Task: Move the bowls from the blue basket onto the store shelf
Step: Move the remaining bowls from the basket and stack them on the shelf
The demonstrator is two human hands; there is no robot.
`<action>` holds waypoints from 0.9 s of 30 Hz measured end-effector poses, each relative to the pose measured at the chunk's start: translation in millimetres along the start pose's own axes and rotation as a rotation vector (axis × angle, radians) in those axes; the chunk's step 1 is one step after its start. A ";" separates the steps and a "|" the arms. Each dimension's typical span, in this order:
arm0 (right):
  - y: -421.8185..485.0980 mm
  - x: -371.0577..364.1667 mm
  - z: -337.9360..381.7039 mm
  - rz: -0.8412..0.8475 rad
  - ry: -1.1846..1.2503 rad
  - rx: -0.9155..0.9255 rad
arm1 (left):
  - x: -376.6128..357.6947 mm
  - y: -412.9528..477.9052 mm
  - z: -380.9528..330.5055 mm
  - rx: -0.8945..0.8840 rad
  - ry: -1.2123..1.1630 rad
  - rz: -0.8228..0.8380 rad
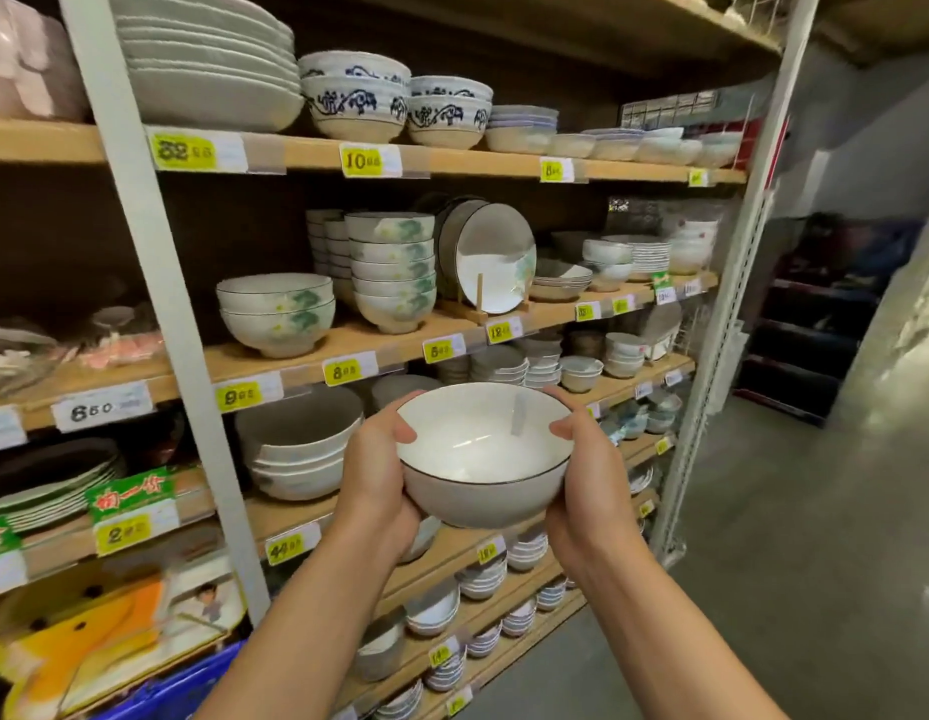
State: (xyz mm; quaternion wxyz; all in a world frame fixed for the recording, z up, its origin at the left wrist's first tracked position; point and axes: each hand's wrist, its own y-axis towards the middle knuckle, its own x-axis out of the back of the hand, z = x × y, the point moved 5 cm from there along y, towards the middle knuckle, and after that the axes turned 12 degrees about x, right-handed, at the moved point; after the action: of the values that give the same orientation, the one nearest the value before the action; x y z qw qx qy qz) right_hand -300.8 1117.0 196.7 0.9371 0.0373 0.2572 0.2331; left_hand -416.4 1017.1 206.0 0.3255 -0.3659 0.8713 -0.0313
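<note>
I hold a white bowl (483, 454) with a thin dark rim in front of the store shelf, about level with its third board. My left hand (376, 480) grips the bowl's left side, thumb over the rim. My right hand (589, 475) grips its right side the same way. On the wooden shelf (348, 337) above the bowl sit two matching stacked bowls (275, 314) with green leaf prints and a taller stack (392, 267) beside them. A corner of the blue basket (176, 688) shows at the bottom left, its inside hidden.
Grey metal uprights (156, 283) frame the bay. Plates, blue-patterned bowls (356, 93) and small dishes fill the other boards, with yellow price tags on the edges. A large dark-rimmed plate (496, 257) stands on a wooden rack. A concrete aisle (795, 537) runs to the right.
</note>
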 end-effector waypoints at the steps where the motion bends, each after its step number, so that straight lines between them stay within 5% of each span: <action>1: 8.6 0.0 0.1 -0.008 0.023 -0.013 | -3.6 6.4 -1.6 0.006 0.020 -0.010; 17: 154.8 -89.8 -56.6 0.119 0.133 0.029 | 23.2 127.3 -79.5 -0.237 0.066 -0.172; 27: 221.4 -161.7 -84.9 0.644 0.189 -0.401 | 35.6 139.3 -123.3 -0.345 0.061 -0.179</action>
State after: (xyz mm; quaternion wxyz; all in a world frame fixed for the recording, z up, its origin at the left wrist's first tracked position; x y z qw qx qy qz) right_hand -558.4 1235.7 240.4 0.7769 -0.0892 0.2669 0.5633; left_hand -593.6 1072.8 242.7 0.2271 -0.4911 0.8373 0.0787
